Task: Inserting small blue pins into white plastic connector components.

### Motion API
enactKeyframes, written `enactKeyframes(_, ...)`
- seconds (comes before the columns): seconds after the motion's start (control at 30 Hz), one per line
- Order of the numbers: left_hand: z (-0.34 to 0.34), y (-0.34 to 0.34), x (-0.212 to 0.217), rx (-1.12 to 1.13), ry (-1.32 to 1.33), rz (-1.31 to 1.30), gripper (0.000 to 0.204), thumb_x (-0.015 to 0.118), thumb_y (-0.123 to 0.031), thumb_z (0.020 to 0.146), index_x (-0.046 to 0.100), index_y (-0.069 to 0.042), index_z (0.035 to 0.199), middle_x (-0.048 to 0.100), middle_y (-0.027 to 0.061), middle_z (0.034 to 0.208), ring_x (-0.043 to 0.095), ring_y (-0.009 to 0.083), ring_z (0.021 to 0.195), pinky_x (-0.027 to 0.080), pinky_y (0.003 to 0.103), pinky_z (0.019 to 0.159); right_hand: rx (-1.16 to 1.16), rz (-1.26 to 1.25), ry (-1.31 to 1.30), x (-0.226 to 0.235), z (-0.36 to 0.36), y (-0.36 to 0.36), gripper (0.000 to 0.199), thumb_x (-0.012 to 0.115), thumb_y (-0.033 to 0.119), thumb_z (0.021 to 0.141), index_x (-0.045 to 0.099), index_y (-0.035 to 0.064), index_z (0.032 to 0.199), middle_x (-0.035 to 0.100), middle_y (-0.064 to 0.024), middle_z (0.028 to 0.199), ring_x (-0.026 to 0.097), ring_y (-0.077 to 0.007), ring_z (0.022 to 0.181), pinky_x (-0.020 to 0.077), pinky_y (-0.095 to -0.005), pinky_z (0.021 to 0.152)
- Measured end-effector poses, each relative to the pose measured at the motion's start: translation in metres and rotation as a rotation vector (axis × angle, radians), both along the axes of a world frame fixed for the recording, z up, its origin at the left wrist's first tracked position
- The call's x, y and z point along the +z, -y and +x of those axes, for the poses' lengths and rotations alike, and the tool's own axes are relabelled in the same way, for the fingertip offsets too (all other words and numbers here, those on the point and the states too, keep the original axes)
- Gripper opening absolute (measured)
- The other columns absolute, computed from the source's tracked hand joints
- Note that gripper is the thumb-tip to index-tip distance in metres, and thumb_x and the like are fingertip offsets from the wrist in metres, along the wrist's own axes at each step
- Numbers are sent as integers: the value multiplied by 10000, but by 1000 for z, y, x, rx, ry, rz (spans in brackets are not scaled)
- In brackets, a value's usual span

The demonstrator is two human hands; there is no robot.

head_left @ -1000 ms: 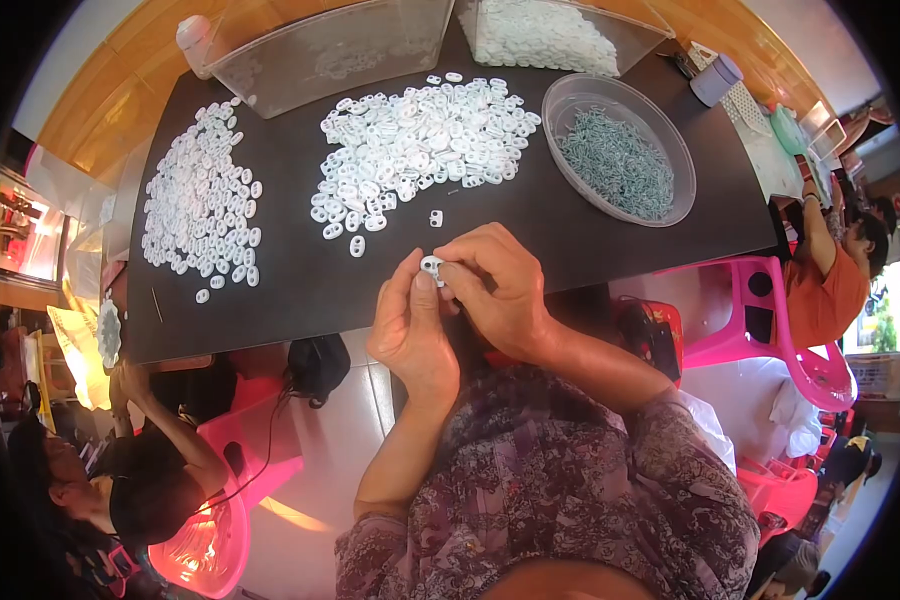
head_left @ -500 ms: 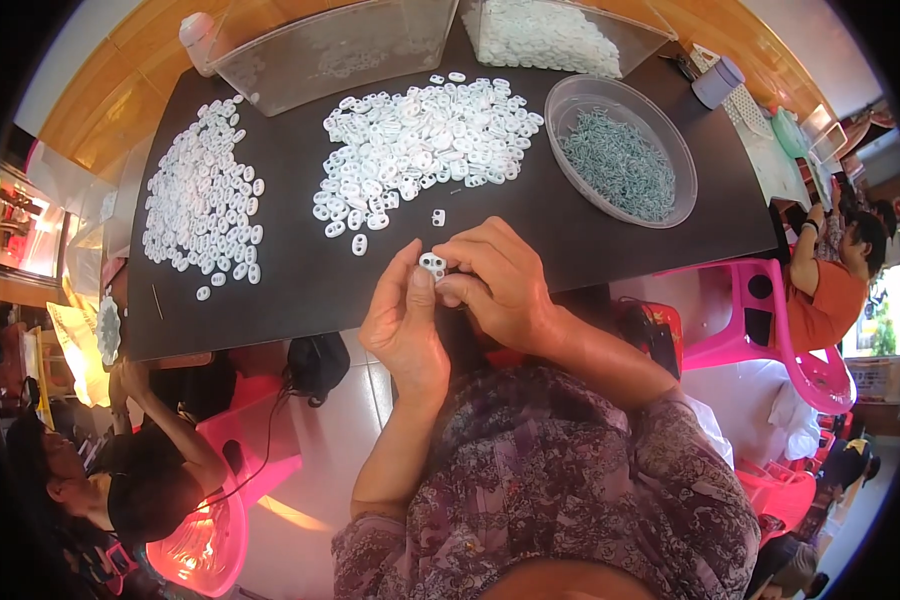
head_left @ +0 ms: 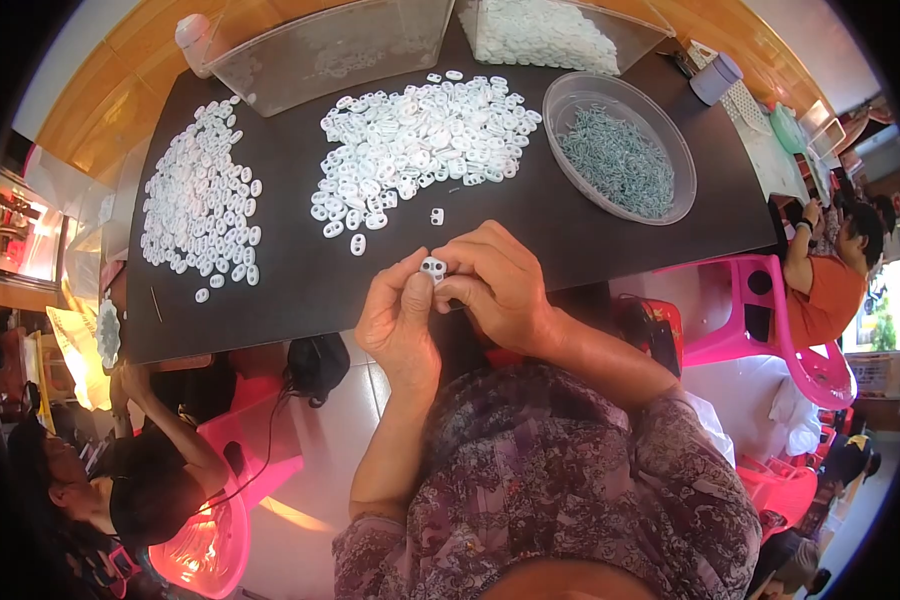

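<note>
Between my two hands, at the table's near edge, is a small white plastic piece with two dark holes (head_left: 433,267). My left hand (head_left: 400,317) pinches it from the left with thumb and fingers. From the right, the thumb and fingertips of my right hand (head_left: 498,283) close on it too. Just beyond my fingers lie a squarish white piece (head_left: 437,216) and an oval two-holed piece (head_left: 357,245). A large heap of white oval pieces (head_left: 430,140) spreads behind them. Whether a screw sits in the held piece is hidden.
A second heap of white ovals (head_left: 195,190) lies on the dark table (head_left: 300,310) at left. A round clear tub (head_left: 688,165) holds small metal screws at right. Clear bins (head_left: 330,50) stand at the back. Other people sit left and right, near pink chairs (head_left: 745,310).
My hands keep their hold on the small white piece, with only slight shifts of the fingers. The heaps and tub have stayed put; the view has moved a little.
</note>
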State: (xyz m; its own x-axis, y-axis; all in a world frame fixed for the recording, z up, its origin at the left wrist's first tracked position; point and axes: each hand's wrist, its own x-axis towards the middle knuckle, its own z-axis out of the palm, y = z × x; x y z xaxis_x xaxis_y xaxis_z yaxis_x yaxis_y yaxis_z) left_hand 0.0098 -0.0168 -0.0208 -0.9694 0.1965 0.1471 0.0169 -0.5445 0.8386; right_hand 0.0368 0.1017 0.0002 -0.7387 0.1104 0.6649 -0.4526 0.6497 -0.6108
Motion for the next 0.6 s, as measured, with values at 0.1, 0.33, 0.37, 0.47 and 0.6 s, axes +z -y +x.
enactKeyframes(0.1, -1, -1, 0, 1, 7, -4, 182, 587, -41, 870, 590, 62, 1020, 603, 83, 840, 513, 106, 657, 442, 226, 588, -8, 4, 12, -1, 0, 1, 250, 648, -23, 681, 599, -2, 926, 614, -71, 797, 533, -203, 689, 431, -296, 609)
enactKeyframes(0.33, 3, -2, 1, 14, 8, 1, 181, 589, -62, 874, 586, 61, 1007, 599, 80, 858, 510, 101, 675, 437, 220, 596, -5, -50, 12, -5, 2, 4, 250, 638, -45, 698, 594, -4, 940, 613, -82, 819, 535, -203, 694, 442, -294, 612)
enactKeyframes(0.37, 3, -2, 0, 18, -4, -9, 182, 586, -64, 878, 587, 60, 1010, 597, 77, 863, 510, 98, 683, 436, 218, 596, -1, -72, 7, -6, 3, 4, 249, 635, -47, 702, 592, -5, 944, 612, -85, 819, 535, -201, 695, 444, -293, 609)
enactKeyframes(0.47, 2, -1, -1, 1, -26, -43, 186, 581, -66, 882, 591, 55, 1023, 594, 67, 869, 508, 93, 695, 432, 213, 597, -2, -72, 23, -8, 4, 4, 259, 634, -52, 700, 588, -8, 951, 610, -90, 818, 535, -196, 689, 447, -289, 597)
enactKeyframes(0.6, 0, 0, 1, -4, -35, -54, 186, 581, -59, 879, 604, 48, 1030, 583, 49, 857, 504, 87, 684, 428, 207, 584, -4, -60, 4, -6, 4, 5, 268, 635, -54, 697, 588, -12, 958, 611, -91, 828, 534, -192, 680, 448, -287, 590)
